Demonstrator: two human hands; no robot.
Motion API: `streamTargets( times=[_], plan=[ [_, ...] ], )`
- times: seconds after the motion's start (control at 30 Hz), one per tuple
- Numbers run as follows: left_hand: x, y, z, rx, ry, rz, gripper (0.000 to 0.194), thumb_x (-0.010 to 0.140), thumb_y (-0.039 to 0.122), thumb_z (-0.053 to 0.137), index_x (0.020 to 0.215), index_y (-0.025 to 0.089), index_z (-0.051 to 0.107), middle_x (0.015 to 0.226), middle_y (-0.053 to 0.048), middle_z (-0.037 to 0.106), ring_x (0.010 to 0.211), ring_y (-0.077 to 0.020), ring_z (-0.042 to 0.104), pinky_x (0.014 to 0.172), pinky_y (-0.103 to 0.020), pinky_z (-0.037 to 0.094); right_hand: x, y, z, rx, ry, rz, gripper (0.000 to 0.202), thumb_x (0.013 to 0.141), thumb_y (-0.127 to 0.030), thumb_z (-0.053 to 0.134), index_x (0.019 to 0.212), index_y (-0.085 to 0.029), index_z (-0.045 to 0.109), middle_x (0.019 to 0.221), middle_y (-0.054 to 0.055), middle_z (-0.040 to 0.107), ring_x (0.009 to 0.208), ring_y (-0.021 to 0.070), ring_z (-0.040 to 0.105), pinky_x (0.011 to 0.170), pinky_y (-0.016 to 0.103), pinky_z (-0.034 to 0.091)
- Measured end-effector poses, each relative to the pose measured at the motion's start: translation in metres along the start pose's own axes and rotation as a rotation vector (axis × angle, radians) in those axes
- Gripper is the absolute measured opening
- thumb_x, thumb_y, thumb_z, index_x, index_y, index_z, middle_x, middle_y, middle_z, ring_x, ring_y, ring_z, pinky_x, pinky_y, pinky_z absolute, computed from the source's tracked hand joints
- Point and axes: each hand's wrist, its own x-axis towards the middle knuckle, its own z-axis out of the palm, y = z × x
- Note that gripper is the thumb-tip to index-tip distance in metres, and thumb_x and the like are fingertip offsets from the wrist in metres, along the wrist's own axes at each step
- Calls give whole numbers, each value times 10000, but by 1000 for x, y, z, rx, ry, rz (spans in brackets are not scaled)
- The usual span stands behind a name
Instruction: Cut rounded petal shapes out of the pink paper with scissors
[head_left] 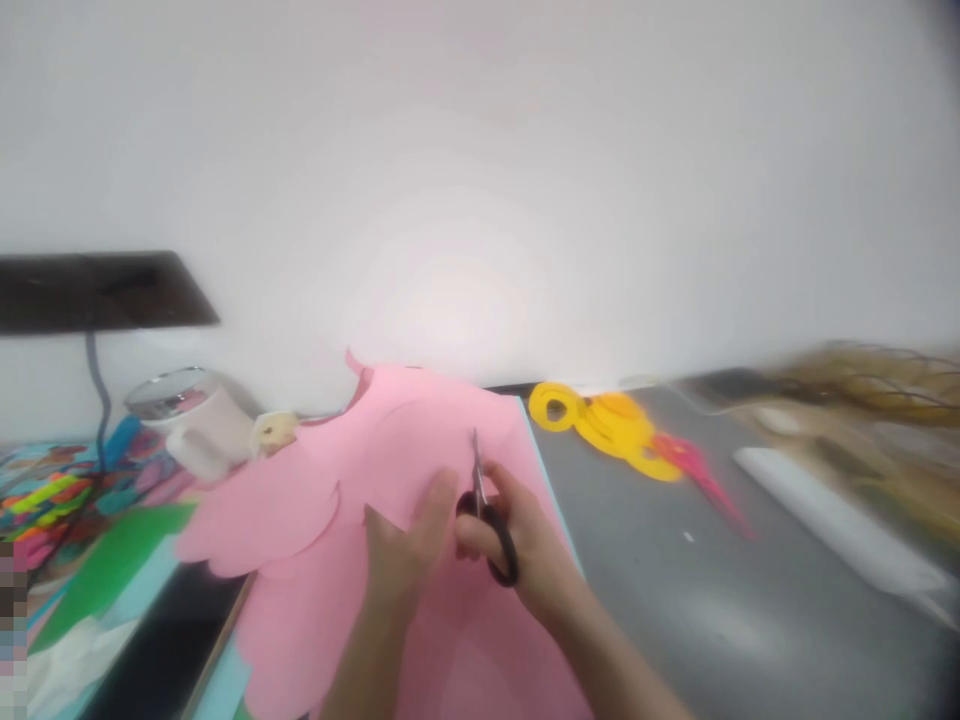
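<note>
Pink paper [480, 640] covers the middle of the table, with scalloped cut pieces [262, 515] at its left side. My right hand [517, 545] holds scissors [478, 480] with black handles, their blades pointing away from me over the pink sheet. Just left of the scissors, my left hand [412, 540] rests on the paper with thumb and fingers apart. A faint curved line shows on the sheet beyond my hands.
Yellow paper shapes [615, 425] and pink scissors [701, 475] lie on the grey table [660, 610] at the right. Beyond them is a white strip-like object [832, 515]. A white mug [206, 430] and colourful small items [49, 500] stand at the left.
</note>
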Motion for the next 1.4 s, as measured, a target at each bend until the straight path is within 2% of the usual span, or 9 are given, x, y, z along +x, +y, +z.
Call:
streamTargets(
  times=[0.13, 0.3, 0.43, 0.6, 0.8, 0.93, 1.2, 1.4],
  plan=[
    [-2, 4, 1, -20, -25, -18, 246, 698, 365, 664, 521, 231, 556, 396, 7, 497, 684, -247, 671, 622, -352, 578, 0, 0, 0, 4, -11, 9, 495, 680, -299, 733, 1080, -188, 463, 590, -57, 552, 547, 145, 538, 504, 235, 375],
    [-3, 7, 1, 10, 3, -47, 245, 678, 366, 682, 522, 215, 569, 462, -15, 566, 670, -244, 667, 567, -329, 566, 1, 0, 3, 21, -10, 18, 500, 662, -323, 747, 1043, -195, 450, 591, -56, 551, 556, 146, 526, 512, 237, 370],
    [-3, 9, -1, 71, 56, -84, 239, 650, 394, 707, 553, 190, 631, 545, -51, 644, 676, -247, 670, 643, -362, 569, 2, -1, 3, 80, -43, -6, 540, 619, -338, 784, 1009, -203, 436, 603, -71, 509, 557, 127, 472, 516, 235, 334],
    [-2, 10, -2, 32, 3, -75, 214, 657, 378, 695, 640, 165, 686, 646, -65, 699, 681, -237, 674, 757, -392, 558, 3, -1, 1, 115, -80, -31, 547, 619, -359, 800, 966, -216, 401, 629, -74, 491, 542, 105, 419, 551, 252, 344],
    [-1, 9, -2, 25, -12, -65, 202, 651, 361, 706, 629, 163, 674, 627, -59, 685, 650, -233, 669, 756, -405, 560, 3, 2, -2, 85, -71, -44, 530, 630, -384, 795, 968, -214, 424, 642, -59, 510, 572, 119, 453, 512, 235, 313],
    [-1, 11, -2, 20, 5, -48, 206, 655, 356, 705, 708, 157, 692, 709, -72, 714, 721, -246, 685, 774, -402, 557, 2, 2, -3, 25, -56, -42, 476, 645, -368, 781, 943, -213, 443, 651, -54, 527, 560, 111, 448, 495, 227, 290],
    [0, 9, -4, 21, -8, -37, 166, 645, 334, 725, 641, 182, 657, 604, -40, 652, 739, -246, 674, 736, -376, 566, 3, 0, -1, -57, -17, -36, 368, 675, -295, 697, 939, -198, 459, 621, -38, 565, 555, 135, 507, 489, 233, 339],
    [-1, 10, -4, 58, -15, -53, 199, 682, 343, 683, 569, 183, 645, 566, -48, 654, 720, -248, 670, 687, -367, 565, 1, -1, 0, -51, -1, -28, 361, 685, -262, 682, 965, -192, 466, 573, -49, 576, 542, 141, 539, 510, 241, 393]
  ],
)
